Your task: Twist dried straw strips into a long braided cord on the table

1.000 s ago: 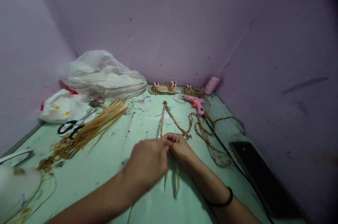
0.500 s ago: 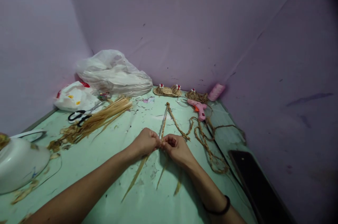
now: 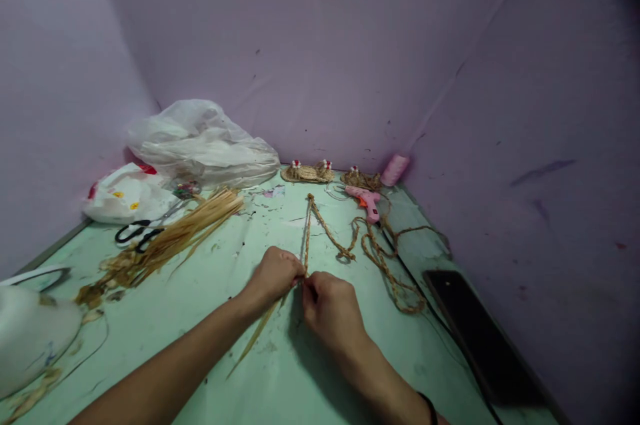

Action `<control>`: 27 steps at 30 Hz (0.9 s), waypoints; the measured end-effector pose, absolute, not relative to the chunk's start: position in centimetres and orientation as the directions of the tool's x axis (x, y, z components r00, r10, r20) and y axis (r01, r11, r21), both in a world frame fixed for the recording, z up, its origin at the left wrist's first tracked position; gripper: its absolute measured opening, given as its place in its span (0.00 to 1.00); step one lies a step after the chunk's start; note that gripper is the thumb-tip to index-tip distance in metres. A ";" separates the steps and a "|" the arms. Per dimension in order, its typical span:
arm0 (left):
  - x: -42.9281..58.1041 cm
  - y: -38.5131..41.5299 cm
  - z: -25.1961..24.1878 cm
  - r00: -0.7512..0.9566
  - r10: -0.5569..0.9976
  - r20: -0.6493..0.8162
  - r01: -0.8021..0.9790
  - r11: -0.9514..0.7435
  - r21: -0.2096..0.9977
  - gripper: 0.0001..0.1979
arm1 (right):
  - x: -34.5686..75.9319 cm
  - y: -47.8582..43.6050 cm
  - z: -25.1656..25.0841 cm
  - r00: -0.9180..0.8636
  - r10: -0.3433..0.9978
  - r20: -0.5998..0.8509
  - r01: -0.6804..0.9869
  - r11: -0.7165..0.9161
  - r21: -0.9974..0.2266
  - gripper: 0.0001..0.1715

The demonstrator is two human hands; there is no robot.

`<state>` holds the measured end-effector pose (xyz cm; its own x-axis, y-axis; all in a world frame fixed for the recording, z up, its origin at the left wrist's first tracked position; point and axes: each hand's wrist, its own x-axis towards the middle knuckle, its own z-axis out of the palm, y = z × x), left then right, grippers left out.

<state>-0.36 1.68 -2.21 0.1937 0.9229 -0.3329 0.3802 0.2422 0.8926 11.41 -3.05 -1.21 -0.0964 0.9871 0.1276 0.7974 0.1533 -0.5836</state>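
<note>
A braided cord of tan dried fibre runs down from a knot on the pale green table toward me. My left hand is closed, pinching the near end of this braid. Close beside it, my right hand is also closed at the braid's end, its fingertips partly hidden behind the knuckles. A loose flat fibre strand trails from under my left hand toward the table's near side. From the same knot, the rest of the braid bends off to the right.
A bundle of dried fibre and black-handled scissors lie left, near a white bowl. Plastic bags rest behind. At right are a pink glue gun, coiled braid and a dark phone. Woven slippers stand by the wall.
My right hand has turned over, back of the hand now upward, and moved slightly lower. Strands that hung below it are now hidden. The view has shifted a little to the right.
</note>
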 end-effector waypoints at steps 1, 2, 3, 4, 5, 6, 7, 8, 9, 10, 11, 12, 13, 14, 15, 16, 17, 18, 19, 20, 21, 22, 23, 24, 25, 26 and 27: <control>-0.4 1.6 -1.9 0.218 0.907 -0.360 0.323 0.281 0.904 0.07 | 11.2 -3.3 -1.5 -0.119 0.980 0.160 0.817 0.188 -0.546 0.10; -0.4 1.6 -1.5 0.245 0.892 -0.380 0.266 0.315 0.911 0.07 | 11.1 -3.4 -1.8 -0.136 0.973 0.188 0.828 0.216 -0.518 0.11; -0.4 1.5 -1.2 0.270 0.878 -0.395 0.218 0.344 0.913 0.08 | 11.0 -3.5 -2.1 -0.148 0.966 0.212 0.832 0.238 -0.501 0.11; -0.4 1.5 -0.9 0.286 0.867 -0.408 0.189 0.367 0.911 0.07 | 11.0 -3.6 -2.3 -0.158 0.960 0.233 0.832 0.256 -0.492 0.11; -0.4 1.5 -0.7 0.293 0.862 -0.414 0.168 0.380 0.909 0.07 | 11.0 -3.6 -2.4 -0.164 0.955 0.249 0.832 0.270 -0.486 0.11; -0.5 1.6 -0.6 0.290 0.864 -0.412 0.151 0.384 0.911 0.07 | 11.0 -3.7 -2.4 -0.168 0.951 0.258 0.830 0.278 -0.484 0.11; -0.5 1.6 -0.6 0.283 0.869 -0.406 0.138 0.382 0.914 0.06 | 11.1 -3.7 -2.3 -0.171 0.951 0.259 0.827 0.282 -0.487 0.11; -0.6 1.7 -0.6 0.275 0.874 -0.400 0.127 0.380 0.916 0.05 | 11.2 -3.7 -2.2 -0.179 0.951 0.252 0.820 0.286 -0.496 0.11; -0.6 1.7 -0.7 0.266 0.880 -0.393 0.119 0.375 0.919 0.04 | 11.4 -3.7 -2.0 -0.190 0.952 0.240 0.809 0.290 -0.512 0.11; -0.7 1.8 -0.9 0.259 0.886 -0.385 0.118 0.367 0.923 0.04 | 11.5 -3.6 -1.8 -0.194 0.955 0.225 0.790 0.288 -0.541 0.11; -0.7 1.8 -1.0 0.256 0.889 -0.380 0.118 0.361 0.925 0.03 | 11.7 -3.4 -1.6 -0.177 0.961 0.215 0.763 0.271 -0.586 0.11; -0.8 1.9 -1.1 0.257 0.890 -0.376 0.118 0.357 0.927 0.03 | 11.9 -3.2 -1.3 -0.132 0.969 0.208 0.723 0.238 -0.648 0.11; -0.9 1.9 -1.2 0.261 0.889 -0.375 0.116 0.357 0.927 0.03 | 12.1 -2.8 -1.1 -0.058 0.978 0.199 0.666 0.186 -0.722 0.12; -0.9 1.9 -1.3 0.267 0.886 -0.378 0.115 0.361 0.926 0.04 | 12.3 -2.4 -1.0 0.032 0.984 0.174 0.581 0.123 -0.804 0.12; -1.0 2.0 -1.3 0.271 0.882 -0.385 0.117 0.367 0.923 0.04 | 12.4 -1.9 -0.9 0.120 0.986 0.120 0.462 0.051 -0.886 0.12; -1.0 2.0 -1.2 0.278 0.876 -0.394 0.122 0.375 0.919 0.05 | 12.4 -1.4 -0.9 0.177 0.984 0.031 0.309 -0.026 -0.951 0.12; -1.0 2.0 -1.2 0.284 0.872 -0.400 0.123 0.380 0.917 0.05 | 12.4 -1.0 -0.9 0.183 0.979 -0.086 0.138 -0.112 -0.984 0.12; -1.0 2.0 -1.2 0.293 0.867 -0.403 0.123 0.383 0.915 0.06 | 12.3 -0.6 -1.0 0.131 0.969 -0.211 -0.025 -0.209 -0.978 0.13; -1.0 2.0 -1.2 0.305 0.864 -0.401 0.121 0.382 0.916 0.06 | 12.1 -0.4 -1.1 0.041 0.947 -0.317 -0.146 -0.308 -0.940 0.14; -1.0 2.0 -1.2 0.317 0.862 -0.395 0.121 0.376 0.918 0.06 | 11.9 -0.2 -1.2 -0.048 0.919 -0.391 -0.207 -0.392 -0.896 0.13; -1.0 2.0 -1.3 0.326 0.862 -0.388 0.131 0.365 0.922 0.05 | 11.7 -0.1 -1.3 -0.103 0.895 -0.434 -0.212 -0.446 -0.870 0.12; -1.0 2.0 -1.4 0.330 0.865 -0.378 0.150 0.347 0.926 0.05 | 11.6 -0.1 -1.4 -0.118 0.885 -0.450 -0.181 -0.464 -0.867 0.11; -1.1 2.0 -1.4 0.331 0.870 -0.365 0.180 0.321 0.930 0.04 | 11.5 -0.1 -1.5 -0.098 0.891 -0.444 -0.135 -0.454 -0.881 0.10; -1.1 2.0 -1.4 0.330 0.877 -0.349 0.217 0.290 0.932 0.04 | 11.5 -0.1 -1.6 -0.058 0.905 -0.421 -0.091 -0.425 -0.901 0.09; -1.2 2.1 -1.4 0.328 0.884 -0.333 0.256 0.256 0.932 0.03 | 11.5 0.0 -1.7 -0.020 0.919 -0.393 -0.057 -0.393 -0.918 0.09; -1.4 2.1 -1.3 0.331 0.888 -0.319 0.298 0.223 0.928 0.04 | 11.6 0.1 -1.8 0.004 0.930 -0.369 -0.038 -0.368 -0.929 0.08; -1.5 2.2 -1.1 0.340 0.888 -0.309 0.339 0.191 0.921 0.05 | 11.7 0.2 -1.8 0.011 0.935 -0.354 -0.025 -0.353 -0.935 0.06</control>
<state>-1.53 2.19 -1.15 0.3401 0.8882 -0.3091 0.3386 0.1910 0.9214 11.68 0.16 -1.80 0.0111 0.9353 -0.3536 -0.0252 -0.3533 -0.9352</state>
